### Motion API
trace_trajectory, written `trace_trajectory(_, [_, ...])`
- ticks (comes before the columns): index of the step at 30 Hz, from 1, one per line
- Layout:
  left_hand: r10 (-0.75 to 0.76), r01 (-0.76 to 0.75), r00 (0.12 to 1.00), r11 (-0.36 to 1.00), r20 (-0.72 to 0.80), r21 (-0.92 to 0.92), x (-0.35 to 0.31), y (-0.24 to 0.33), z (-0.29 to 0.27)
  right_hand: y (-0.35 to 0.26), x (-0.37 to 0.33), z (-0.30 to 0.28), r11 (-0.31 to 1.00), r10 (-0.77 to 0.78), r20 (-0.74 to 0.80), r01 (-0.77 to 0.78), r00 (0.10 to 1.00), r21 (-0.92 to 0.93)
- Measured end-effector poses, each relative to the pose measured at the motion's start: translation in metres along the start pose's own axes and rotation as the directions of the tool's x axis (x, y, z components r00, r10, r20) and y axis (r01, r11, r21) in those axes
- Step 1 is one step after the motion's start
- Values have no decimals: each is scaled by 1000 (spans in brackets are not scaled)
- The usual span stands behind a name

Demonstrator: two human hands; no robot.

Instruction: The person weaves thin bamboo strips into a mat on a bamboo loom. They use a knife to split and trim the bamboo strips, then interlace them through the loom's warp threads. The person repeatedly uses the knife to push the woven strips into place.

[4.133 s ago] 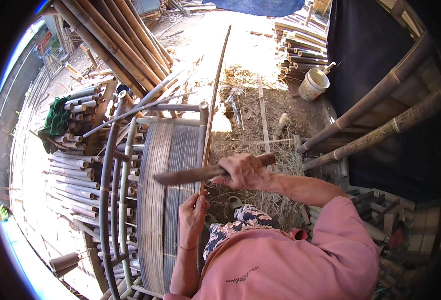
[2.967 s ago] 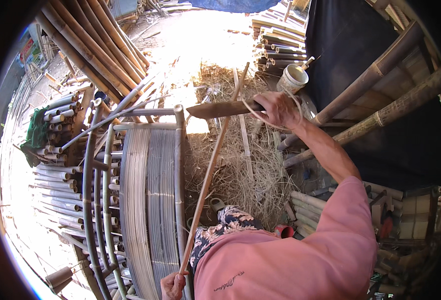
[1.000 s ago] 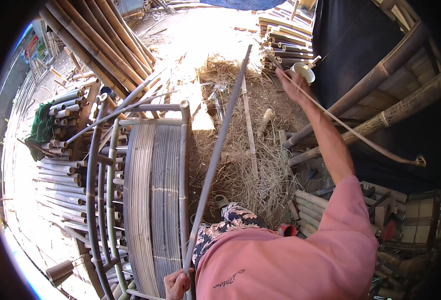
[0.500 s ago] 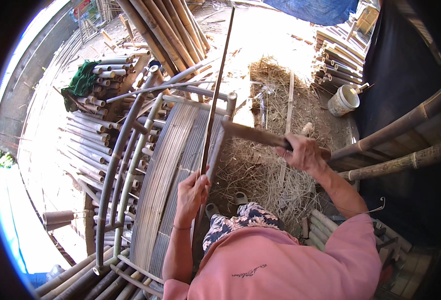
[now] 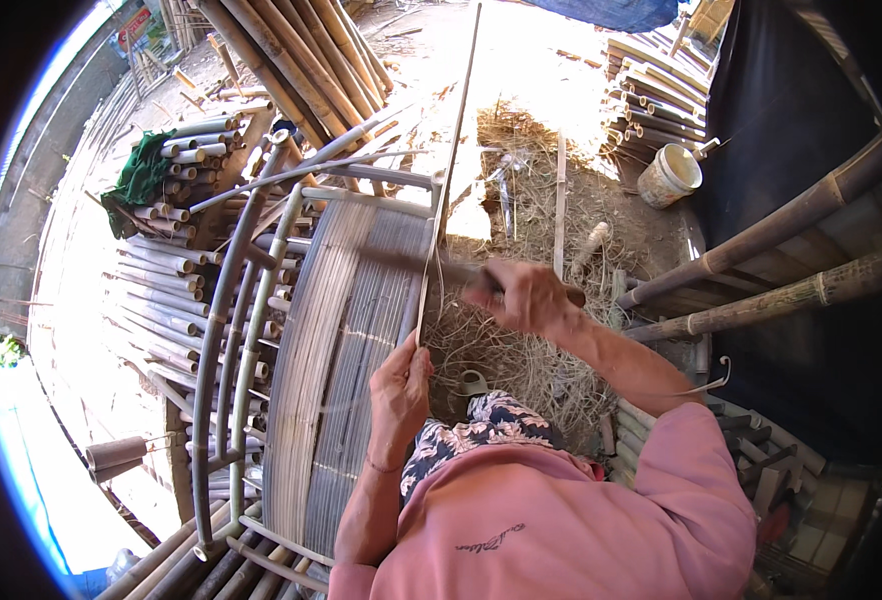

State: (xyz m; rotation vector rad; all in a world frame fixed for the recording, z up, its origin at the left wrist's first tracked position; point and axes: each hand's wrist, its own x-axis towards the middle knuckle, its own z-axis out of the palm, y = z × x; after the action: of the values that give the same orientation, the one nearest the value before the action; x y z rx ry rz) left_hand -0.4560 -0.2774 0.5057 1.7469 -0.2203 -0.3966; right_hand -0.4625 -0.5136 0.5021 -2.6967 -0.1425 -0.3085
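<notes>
My left hand (image 5: pixel 401 385) is closed round the lower part of a long, thin bamboo strip (image 5: pixel 460 130), which stands up and away from me, tilted slightly right. In my right hand (image 5: pixel 526 297) I grip the handle of a large, broad-bladed knife (image 5: pixel 401 262), blurred by motion. Its blade crosses the strip a little above my left hand and points left; whether it touches the strip I cannot tell. A thin pale sliver curves beside the strip there. Just left of my left hand lies a slatted bamboo seat (image 5: pixel 306 370) in a bamboo frame (image 5: pixel 273 265).
Cut bamboo poles lie stacked at the left (image 5: pixel 161 285), with a green cloth (image 5: pixel 141 180) above them. Bamboo shavings (image 5: pixel 531 370) cover the ground ahead. A dirty white bucket (image 5: pixel 671 178) stands at the far right. Thick bamboo rails (image 5: pixel 761 240) cross a black sheet (image 5: pixel 791 110).
My right hand has swung left with the knife, so its blade now crosses the strip and reaches over the seat. The strip has turned and shows a narrower edge. The view has shifted slightly.
</notes>
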Motion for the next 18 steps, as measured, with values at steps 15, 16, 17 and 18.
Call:
trace_trajectory(15, [-93,86,990,994,111,66,-28,0,-1,38,-5,10,988,-137,-12,136,990,-75])
trace_trajectory(16, [-95,87,988,994,120,72,-32,-4,-1,50,5,3,997,7,-1,-7,1000,-75])
trace_trajectory(17, [-97,88,987,993,129,78,-40,-12,-4,66,16,-7,986,151,10,-149,989,-78])
trace_trajectory(18, [-92,82,986,993,140,81,-41,-15,-3,79,22,-17,953,291,14,-289,957,-86])
